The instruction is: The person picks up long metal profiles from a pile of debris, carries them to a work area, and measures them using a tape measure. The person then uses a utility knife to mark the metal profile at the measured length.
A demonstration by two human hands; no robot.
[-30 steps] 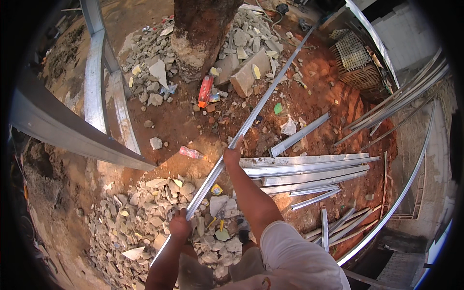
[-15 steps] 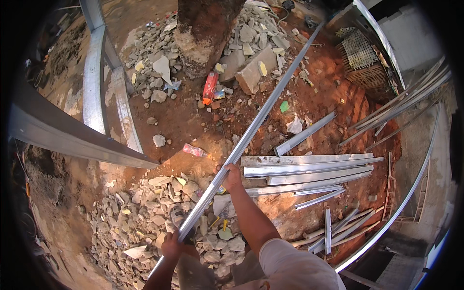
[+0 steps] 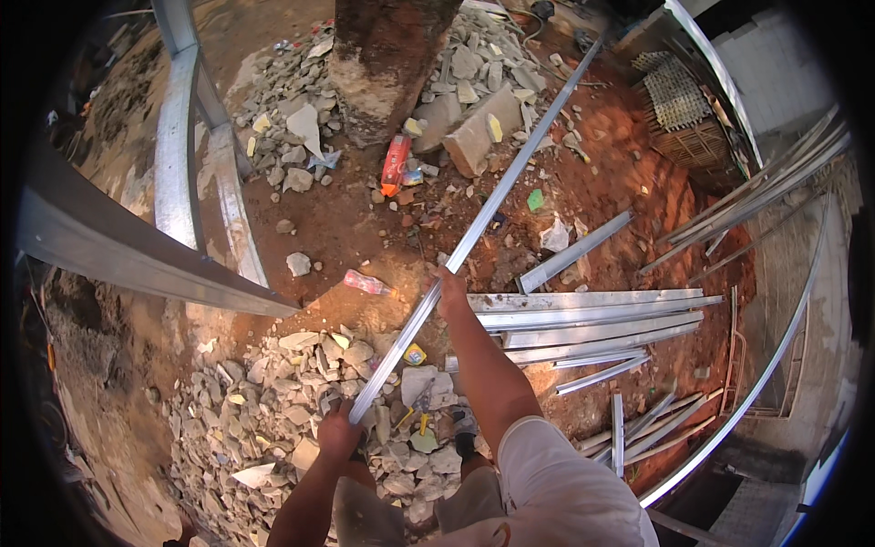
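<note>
A long, thin silver metal channel [image 3: 499,202] runs diagonally from the top right toward my lower left. My left hand [image 3: 339,430] is closed on it low in the view, above broken grey rubble [image 3: 246,415]. Further along, my right hand [image 3: 448,290] grips the same channel, beside a stack of metal channels [image 3: 602,335] lying on red soil. A yellow packet [image 3: 415,354] and a crushed plastic bottle [image 3: 367,282] lie near my hands. My shoes and legs show among the stones below.
Galvanised steel frame members [image 3: 178,150] rise at the left. A trunk-like column [image 3: 378,73] stands amid rubble, a red bottle [image 3: 395,164] beside it. At right are a bundle of long poles [image 3: 766,191], a mesh-topped crate [image 3: 674,100] and another long metal strip [image 3: 775,365].
Both hands, gripping the channel, first moved down toward my lower left, then back up and to the right over the last half second. The channel moved with them.
</note>
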